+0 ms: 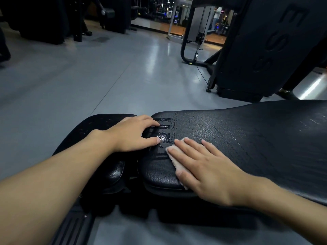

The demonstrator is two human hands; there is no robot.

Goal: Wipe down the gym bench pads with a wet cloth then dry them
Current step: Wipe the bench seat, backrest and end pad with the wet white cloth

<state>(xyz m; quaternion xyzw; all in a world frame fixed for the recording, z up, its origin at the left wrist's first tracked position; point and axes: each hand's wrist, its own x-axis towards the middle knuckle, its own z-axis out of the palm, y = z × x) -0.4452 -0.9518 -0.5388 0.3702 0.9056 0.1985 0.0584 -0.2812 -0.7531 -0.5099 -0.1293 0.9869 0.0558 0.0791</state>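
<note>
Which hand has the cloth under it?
The right hand presses the pink cloth flat on the long pad; the left hand rests on bare pad.

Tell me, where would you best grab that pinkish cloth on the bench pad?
Pinch the free edge of the cloth showing between forefinger and thumb of the right hand, coming down from the left; the rest lies flat, pinned under the palm.

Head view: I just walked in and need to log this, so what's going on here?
A person is wiping a black gym bench. The right hand presses flat on a pale cloth on the long back pad, near its end. The left hand rests across the gap between the seat pad and that pad, fingers touching its end. A wet patch glistens between the two hands.
</note>
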